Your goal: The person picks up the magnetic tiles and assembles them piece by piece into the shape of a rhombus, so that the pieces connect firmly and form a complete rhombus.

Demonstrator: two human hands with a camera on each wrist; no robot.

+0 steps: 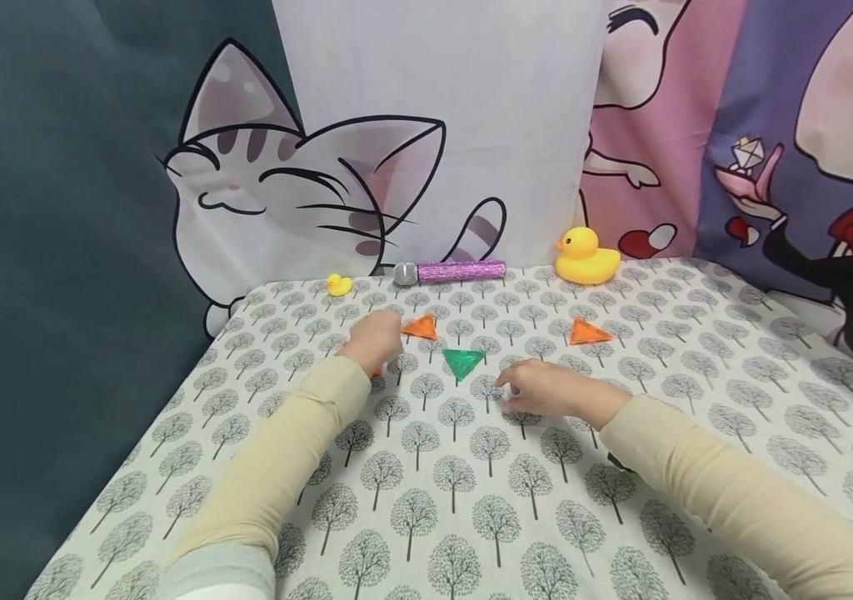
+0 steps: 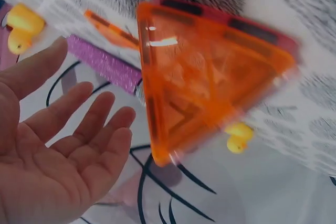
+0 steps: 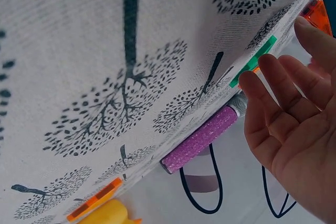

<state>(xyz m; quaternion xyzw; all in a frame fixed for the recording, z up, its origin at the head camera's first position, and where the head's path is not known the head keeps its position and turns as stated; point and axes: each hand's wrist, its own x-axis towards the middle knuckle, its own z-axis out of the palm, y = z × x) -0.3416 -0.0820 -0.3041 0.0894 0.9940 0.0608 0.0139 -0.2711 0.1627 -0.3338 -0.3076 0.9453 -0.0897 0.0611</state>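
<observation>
My left hand [image 1: 377, 340] is over the table's left part, fingers loosely bent and holding nothing. Beside its fingertips in the left wrist view is an orange triangular tile [image 2: 210, 72], see-through, with a red edge [image 2: 273, 38] showing behind it. In the head view that hand mostly hides this tile. My right hand [image 1: 542, 387], fingers loosely curled and holding nothing, hovers to the right of a green triangular tile [image 1: 462, 362]. A second orange triangular tile [image 1: 421, 327] lies just right of my left hand. Another orange triangular tile [image 1: 588, 332] lies farther back on the right.
Along the back edge of the table [image 1: 411, 500] are a small yellow duck [image 1: 338, 285], a purple glittery microphone [image 1: 460, 271] and a large yellow duck [image 1: 587, 257]. A dark green thing [image 1: 619, 463] is partly hidden beneath my right forearm. A cartoon curtain [image 1: 434, 67] hangs behind.
</observation>
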